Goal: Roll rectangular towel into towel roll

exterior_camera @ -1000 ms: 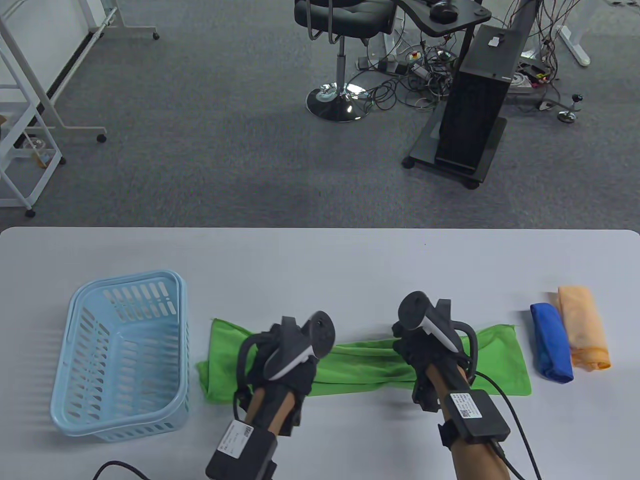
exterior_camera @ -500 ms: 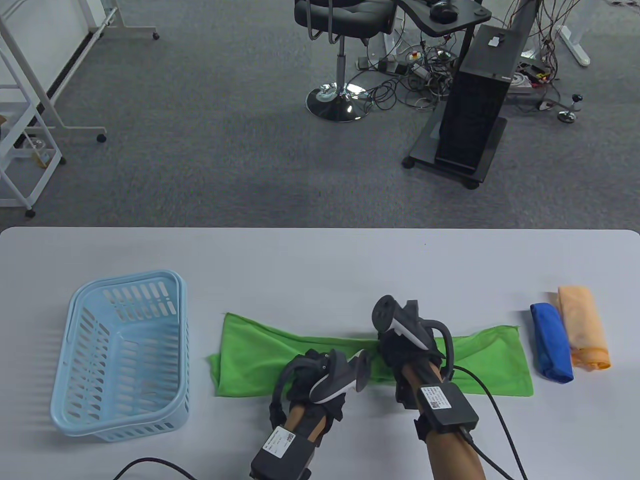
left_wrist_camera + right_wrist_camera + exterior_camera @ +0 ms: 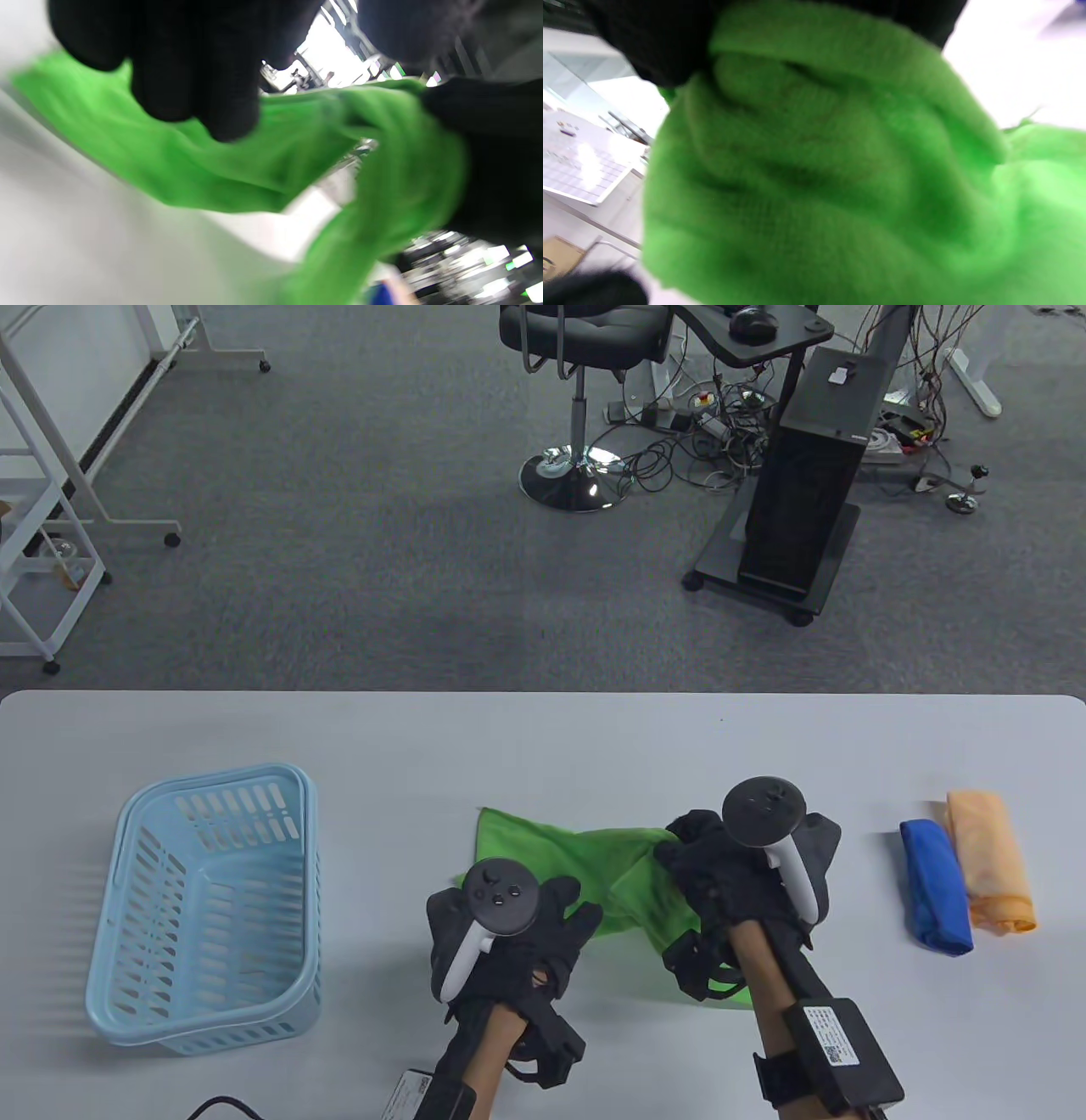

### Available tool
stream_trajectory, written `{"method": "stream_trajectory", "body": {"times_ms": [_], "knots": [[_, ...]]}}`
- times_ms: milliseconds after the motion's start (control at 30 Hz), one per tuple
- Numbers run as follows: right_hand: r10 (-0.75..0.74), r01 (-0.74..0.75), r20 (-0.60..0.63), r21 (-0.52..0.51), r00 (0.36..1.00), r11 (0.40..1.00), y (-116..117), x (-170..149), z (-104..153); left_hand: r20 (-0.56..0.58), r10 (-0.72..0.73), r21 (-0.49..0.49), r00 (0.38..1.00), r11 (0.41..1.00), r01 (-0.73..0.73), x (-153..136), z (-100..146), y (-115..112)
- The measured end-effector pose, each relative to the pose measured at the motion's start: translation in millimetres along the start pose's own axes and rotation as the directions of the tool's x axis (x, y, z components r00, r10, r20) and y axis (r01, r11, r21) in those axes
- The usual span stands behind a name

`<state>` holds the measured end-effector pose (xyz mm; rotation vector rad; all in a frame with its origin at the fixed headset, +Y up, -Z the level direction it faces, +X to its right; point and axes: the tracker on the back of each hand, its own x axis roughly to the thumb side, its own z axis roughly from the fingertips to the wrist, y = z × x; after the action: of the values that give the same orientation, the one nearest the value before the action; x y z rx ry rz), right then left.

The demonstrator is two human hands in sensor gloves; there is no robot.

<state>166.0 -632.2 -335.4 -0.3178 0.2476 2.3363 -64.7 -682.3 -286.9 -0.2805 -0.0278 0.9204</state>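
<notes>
The grey table fills the lower half of the table view, its far edge against carpeted floor. On the table's left side stands a light blue slotted plastic basket, well apart from everything else.

Near the middle of the table lies the green towel, bunched rather than flat: one corner points toward the far left, and the cloth gathers to the right into a thick fold under the right hand, with a small bit of green showing near that wrist at the towel's near edge. The left wrist view shows the towel sagging in a blurred band above the pale table, and the right wrist view is almost filled by a thick wad of it.

The right hand, gloved in black with a tracker on its back, grips the gathered right part of the towel; its fingers are curled into the cloth. The left hand lies at the near left edge of the towel, fingers spread and resting on or just over the fabric; whether it pinches any cloth cannot be told.

At the right of the table, well clear of the hands, a rolled blue towel lies touching a rolled orange towel.
</notes>
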Motion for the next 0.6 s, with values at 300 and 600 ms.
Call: {"method": "stream_trajectory", "body": {"times_ms": [300, 600], "knots": [[-0.047, 0.053, 0.149, -0.035, 0.988, 0.998, -21.2, 5.5, 23.0, 0.107, -0.261, 0.242, 0.959, 0.943, 0.230, 52.8, 11.2, 32.9], [0.411, -0.432, 0.334, -0.011, 0.848, 0.902, -16.1, 28.1, 39.9, 0.072, -0.587, 0.252, 0.807, 0.793, 0.554, 89.7, 15.1, 48.6]]}}
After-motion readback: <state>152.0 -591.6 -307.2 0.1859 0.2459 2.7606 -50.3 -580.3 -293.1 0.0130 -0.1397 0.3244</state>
